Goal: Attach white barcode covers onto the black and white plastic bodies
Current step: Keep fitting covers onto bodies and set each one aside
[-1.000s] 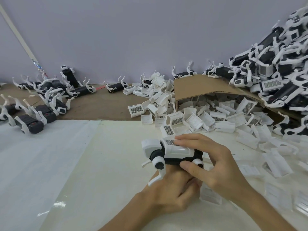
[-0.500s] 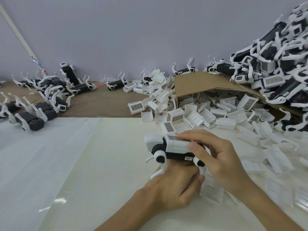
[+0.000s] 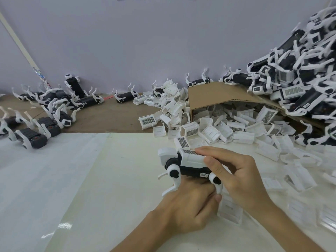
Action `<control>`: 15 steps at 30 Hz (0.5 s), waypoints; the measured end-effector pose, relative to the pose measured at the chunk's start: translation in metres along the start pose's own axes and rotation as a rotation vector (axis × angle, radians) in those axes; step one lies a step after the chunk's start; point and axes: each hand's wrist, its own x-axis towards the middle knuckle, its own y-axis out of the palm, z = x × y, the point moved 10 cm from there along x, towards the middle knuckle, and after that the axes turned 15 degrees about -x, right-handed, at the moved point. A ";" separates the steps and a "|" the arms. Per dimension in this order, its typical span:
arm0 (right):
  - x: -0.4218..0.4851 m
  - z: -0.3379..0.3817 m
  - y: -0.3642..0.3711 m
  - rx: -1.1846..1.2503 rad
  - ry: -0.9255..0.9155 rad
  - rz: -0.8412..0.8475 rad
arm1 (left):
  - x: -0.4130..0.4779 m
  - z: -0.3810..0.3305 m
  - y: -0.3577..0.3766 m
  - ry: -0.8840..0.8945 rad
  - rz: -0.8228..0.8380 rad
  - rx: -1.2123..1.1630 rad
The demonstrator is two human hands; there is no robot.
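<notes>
Two hands hold one black and white plastic body [image 3: 189,170] above the table [image 3: 109,179], right of its middle: the left hand [image 3: 185,206] curls round its underside, and the right hand [image 3: 241,171] clamps the white barcode cover [image 3: 190,158] lying on its top, fingers [image 3: 220,152] along the top, thumb on the near side. Toward the far right corner loose covers [image 3: 218,128] spill from a tipped cardboard box [image 3: 209,95] beneath a heap of bodies [image 3: 309,79]; other bodies [image 3: 45,115] line the far left edge.

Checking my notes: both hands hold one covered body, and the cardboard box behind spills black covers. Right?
No: the head view shows the box spilling white covers, not black. The left hand and right hand do hold one covered body.
</notes>
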 end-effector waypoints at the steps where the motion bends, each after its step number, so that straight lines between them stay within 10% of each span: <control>1: 0.000 0.000 0.000 0.002 0.009 0.000 | 0.000 0.000 0.001 -0.001 -0.001 -0.006; 15: -0.003 -0.021 0.026 0.313 0.201 0.409 | -0.003 -0.023 0.000 0.177 0.066 -0.086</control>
